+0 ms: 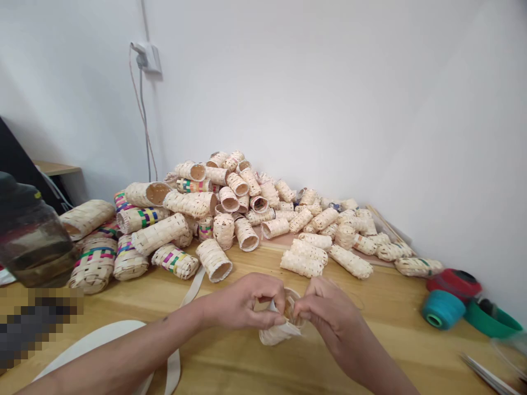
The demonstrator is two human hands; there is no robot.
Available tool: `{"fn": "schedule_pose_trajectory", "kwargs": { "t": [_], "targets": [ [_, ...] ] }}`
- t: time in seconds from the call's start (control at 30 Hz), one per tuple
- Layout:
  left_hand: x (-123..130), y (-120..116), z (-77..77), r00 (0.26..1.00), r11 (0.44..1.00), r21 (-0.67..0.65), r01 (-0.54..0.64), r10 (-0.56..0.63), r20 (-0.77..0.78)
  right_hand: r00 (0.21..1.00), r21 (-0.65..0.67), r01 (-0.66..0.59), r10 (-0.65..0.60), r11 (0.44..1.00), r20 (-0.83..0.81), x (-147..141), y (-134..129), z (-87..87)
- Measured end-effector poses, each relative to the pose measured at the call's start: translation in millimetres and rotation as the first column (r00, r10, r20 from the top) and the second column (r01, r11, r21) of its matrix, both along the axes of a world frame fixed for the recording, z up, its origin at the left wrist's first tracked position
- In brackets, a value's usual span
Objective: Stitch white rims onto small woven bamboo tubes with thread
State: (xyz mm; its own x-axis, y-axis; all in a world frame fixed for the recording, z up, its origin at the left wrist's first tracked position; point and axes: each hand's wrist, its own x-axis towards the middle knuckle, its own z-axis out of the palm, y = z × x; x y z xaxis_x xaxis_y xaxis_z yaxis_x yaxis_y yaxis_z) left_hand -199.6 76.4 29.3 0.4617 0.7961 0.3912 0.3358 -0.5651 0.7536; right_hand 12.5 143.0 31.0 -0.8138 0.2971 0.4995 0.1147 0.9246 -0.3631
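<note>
A small woven cylinder (278, 332) of pale strips is held low over the wooden table, its open rim tilted upward. My left hand (253, 304) pinches the rim on its left side, thumb and fingers closed on the edge. On the other side, my right hand (325, 310) has its fingertips pressed together at the rim; whether a thread or strip is between them is too small to tell. Behind my hands lies a large pile of similar woven cylinders (191, 203), some with coloured bands. One open-ended cylinder (214, 260) lies just behind my left hand.
White tape (173, 367) curls near my left forearm. A dark-lidded jar (35, 236) stands left. At right are a blue thread spool (442, 310), a red spool (455, 284), a green ring (492, 321) and a metal tool (488, 376). A socket (153, 59) with cables is on the wall.
</note>
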Motion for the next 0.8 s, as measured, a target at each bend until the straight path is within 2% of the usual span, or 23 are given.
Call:
{"fn": "schedule_pose_trajectory", "kwargs": {
  "t": [0.67,0.8],
  "targets": [
    [0.7,3.1,-2.3,1.000,1.000,-0.002,-0.012,0.012,-0.012,0.999,0.062,-0.014,0.016,0.998,-0.030,-9.4,-3.8,0.1],
    [-1.2,5.4,-5.1,0.999,1.000,-0.019,-0.013,0.013,0.034,1.000,-0.052,-0.020,0.020,0.998,0.000,-7.3,-1.1,2.4]
  ]
}}
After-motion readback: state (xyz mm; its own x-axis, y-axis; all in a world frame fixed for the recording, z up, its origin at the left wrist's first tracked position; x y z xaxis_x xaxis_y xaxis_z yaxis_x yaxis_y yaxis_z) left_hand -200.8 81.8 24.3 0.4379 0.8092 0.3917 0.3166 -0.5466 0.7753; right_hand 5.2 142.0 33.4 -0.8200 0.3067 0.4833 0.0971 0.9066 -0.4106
